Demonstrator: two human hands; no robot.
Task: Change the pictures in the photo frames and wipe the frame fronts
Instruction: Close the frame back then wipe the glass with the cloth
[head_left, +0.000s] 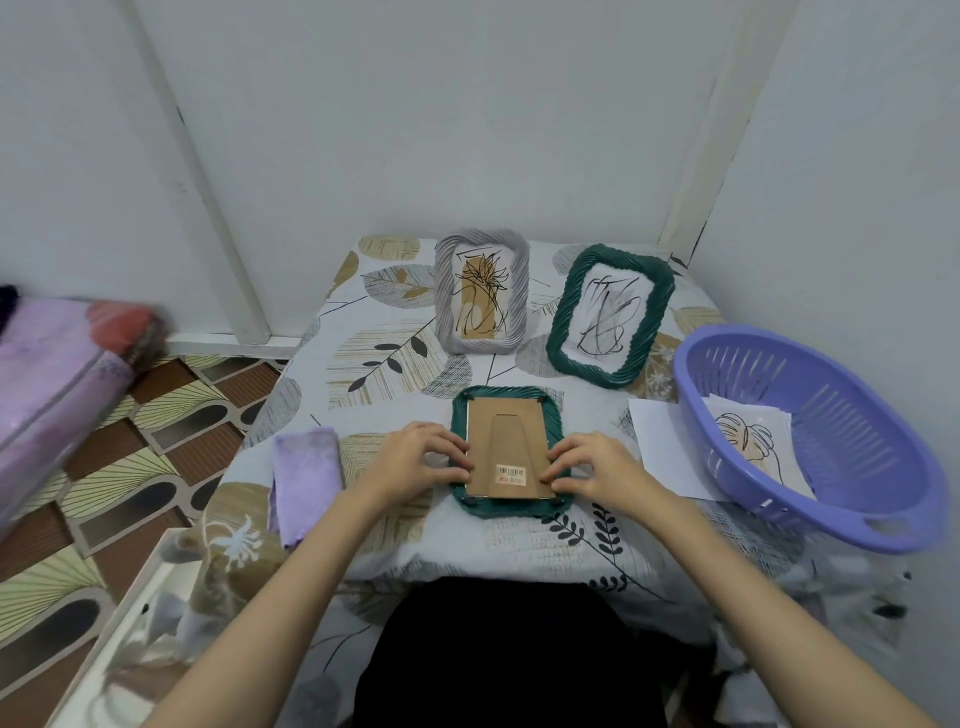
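Observation:
A dark green photo frame (506, 395) lies face down in front of me, its brown cardboard back (506, 441) with a barcode sticker showing. My left hand (415, 457) rests on the frame's left edge, fingertips at the backing's lower left. My right hand (592, 467) presses on the right edge, fingertips at the backing's lower right. Behind, a grey frame (480, 291) and a second green frame (610, 317) stand propped up, each showing a line drawing. A folded lilac cloth (304, 478) lies left of my left hand.
A purple slotted basket (831, 441) at the right holds a leaf drawing (748, 436). A white paper sheet (660, 441) lies beside it. The table has a leaf-patterned cover (389, 353) and sits in a wall corner. A pink bundle (57, 374) is on the left.

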